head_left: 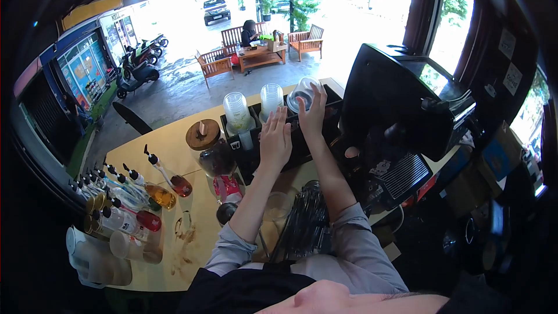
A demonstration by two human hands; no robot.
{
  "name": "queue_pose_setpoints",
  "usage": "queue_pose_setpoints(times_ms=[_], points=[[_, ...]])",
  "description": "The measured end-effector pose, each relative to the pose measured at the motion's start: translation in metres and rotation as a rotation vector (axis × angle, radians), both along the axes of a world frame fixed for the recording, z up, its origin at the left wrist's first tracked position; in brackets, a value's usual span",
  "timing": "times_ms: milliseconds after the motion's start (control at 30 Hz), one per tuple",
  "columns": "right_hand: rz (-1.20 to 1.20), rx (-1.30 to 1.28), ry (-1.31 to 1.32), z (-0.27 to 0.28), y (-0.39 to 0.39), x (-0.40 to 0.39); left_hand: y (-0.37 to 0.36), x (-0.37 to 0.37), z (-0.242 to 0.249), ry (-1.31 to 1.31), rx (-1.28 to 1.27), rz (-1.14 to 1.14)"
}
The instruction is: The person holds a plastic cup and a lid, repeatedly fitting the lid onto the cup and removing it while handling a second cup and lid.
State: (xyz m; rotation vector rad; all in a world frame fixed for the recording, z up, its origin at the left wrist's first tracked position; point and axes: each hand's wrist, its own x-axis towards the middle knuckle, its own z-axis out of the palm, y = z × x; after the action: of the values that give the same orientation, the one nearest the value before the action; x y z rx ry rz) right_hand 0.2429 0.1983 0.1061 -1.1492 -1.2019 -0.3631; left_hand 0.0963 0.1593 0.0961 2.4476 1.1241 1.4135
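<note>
My right hand [313,117] reaches to a stack of clear plastic lids [297,94] at the right end of a black organizer [250,157]. Its fingers are spread and overlap the near side of the stack. My left hand [276,141] is in front of the organizer, open, its fingers stretched out and close together. Just behind its fingertips rises a stack of clear plastic cups [272,96]. Another cup stack [236,110] stands to the left, in the same organizer.
Left are a wooden-lidded jar [203,135], several pump bottles [158,195] and a pitcher [87,253]. A black espresso machine [395,99] stands right. Dark utensils [305,221] lie near my body. Beyond the counter [136,151], a person [250,35] sits at a wooden table [261,54].
</note>
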Motion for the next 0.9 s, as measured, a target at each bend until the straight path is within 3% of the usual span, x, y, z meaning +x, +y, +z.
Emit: queue_pose_setpoints(times_ms=[200,400,633,800,900], points=[[-0.012,-0.037,-0.097,-0.001,0.02,0.007,0.001,0.012,-0.008,-0.032,-0.019,-0.051],[-0.116,-0.501,-0.216,-0.028,0.033,0.021,-0.003,0.012,-0.011,-0.021,-0.081,-0.045],[-0.31,-0.493,-0.327,-0.031,0.016,0.011,-0.007,0.011,-0.019,-0.022,-0.099,-0.046],[-0.278,-0.761,-0.348,-0.018,0.009,0.01,-0.016,0.005,-0.018,-0.023,-0.09,-0.06],[-0.282,-0.782,-0.331,-0.018,0.005,0.009,-0.024,-0.006,-0.019,-0.007,-0.086,-0.054]])
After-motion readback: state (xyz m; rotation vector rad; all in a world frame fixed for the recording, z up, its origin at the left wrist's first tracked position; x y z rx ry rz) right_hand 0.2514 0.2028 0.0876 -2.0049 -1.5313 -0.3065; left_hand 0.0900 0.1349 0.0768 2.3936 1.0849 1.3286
